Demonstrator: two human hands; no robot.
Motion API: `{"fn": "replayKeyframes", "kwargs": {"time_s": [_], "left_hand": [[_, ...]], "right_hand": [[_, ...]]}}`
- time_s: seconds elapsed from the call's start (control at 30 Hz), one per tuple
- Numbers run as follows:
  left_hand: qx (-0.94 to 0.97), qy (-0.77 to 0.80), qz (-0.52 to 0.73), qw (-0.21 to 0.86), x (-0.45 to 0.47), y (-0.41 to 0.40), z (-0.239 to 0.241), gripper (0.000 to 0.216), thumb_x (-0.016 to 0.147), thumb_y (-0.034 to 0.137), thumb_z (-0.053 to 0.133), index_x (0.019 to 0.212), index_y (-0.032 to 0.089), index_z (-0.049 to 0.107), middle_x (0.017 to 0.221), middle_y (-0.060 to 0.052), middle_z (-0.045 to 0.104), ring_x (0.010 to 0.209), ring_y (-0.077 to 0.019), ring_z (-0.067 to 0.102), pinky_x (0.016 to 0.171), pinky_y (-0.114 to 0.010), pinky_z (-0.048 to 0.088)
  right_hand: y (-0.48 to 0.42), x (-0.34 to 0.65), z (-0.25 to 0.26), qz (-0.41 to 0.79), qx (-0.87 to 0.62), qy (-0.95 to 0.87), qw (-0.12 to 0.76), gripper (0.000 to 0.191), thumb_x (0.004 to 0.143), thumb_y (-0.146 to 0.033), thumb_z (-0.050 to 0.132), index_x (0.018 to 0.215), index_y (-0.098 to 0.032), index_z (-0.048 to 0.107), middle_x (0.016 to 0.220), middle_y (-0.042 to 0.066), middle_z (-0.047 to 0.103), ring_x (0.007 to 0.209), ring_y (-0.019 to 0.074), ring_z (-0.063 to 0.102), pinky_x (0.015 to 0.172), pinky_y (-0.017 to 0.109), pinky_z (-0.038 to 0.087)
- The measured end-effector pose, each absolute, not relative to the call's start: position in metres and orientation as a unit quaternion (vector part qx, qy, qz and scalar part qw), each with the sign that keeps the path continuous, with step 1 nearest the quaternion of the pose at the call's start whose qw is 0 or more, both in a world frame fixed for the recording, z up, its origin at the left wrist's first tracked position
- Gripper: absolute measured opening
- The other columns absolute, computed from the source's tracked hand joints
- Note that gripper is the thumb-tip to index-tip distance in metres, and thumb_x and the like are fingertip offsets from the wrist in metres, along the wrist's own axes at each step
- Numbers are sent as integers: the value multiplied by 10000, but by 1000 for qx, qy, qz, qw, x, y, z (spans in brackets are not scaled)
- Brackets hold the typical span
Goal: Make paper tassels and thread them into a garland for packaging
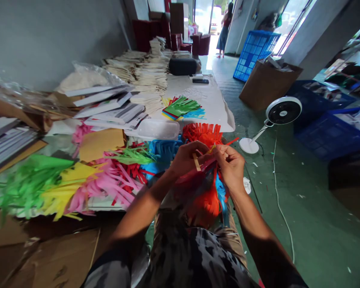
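Note:
My left hand (188, 159) and my right hand (230, 165) meet above my lap, fingers pinched together around a small yellow strip (211, 149). A flat tan strip (197, 162) sticks out at the fingers of my left hand; how it is held I cannot tell. Beneath both hands hangs orange-red fringed paper (206, 206), with blue fringed paper (221, 190) beside it, partly blurred. Just beyond my fingers lies a red fringed paper bunch (199, 133). Left of it is more blue fringed paper (166, 150).
Green (33, 176), yellow (70, 182) and pink fringed paper (105, 180) spread across the left side. A clear plastic box (157, 129) sits ahead, near stacked paper sheets (150, 78). On the floor at right stand a white fan (283, 111) and a cardboard box (268, 82). A person (225, 30) stands far back.

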State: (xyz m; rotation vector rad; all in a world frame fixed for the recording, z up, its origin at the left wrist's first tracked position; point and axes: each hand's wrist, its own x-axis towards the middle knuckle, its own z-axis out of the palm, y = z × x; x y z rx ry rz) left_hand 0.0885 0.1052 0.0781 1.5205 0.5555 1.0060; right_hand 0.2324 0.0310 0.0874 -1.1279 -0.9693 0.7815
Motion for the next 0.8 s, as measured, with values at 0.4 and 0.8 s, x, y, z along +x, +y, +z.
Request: {"fn": "replayKeyframes", "kwargs": {"time_s": [0.4,0.8], "left_hand": [[639,211,385,631,83,108,82,439,748,495,918,884,171,655,699,35,635,533,-91,553,502,-232,413],[686,249,435,527,87,102,76,387,834,510,843,853,172,656,748,24,646,559,-72,532,510,-199,399]], "right_hand": [[30,231,88,316,-512,-457,655,222,907,-424,725,812,-225,700,626,-43,531,533,109,439,518,254,374],[28,232,78,280,-539,-480,633,216,969,-408,685,866,-220,706,686,-25,590,552,109,428,523,253,327]]}}
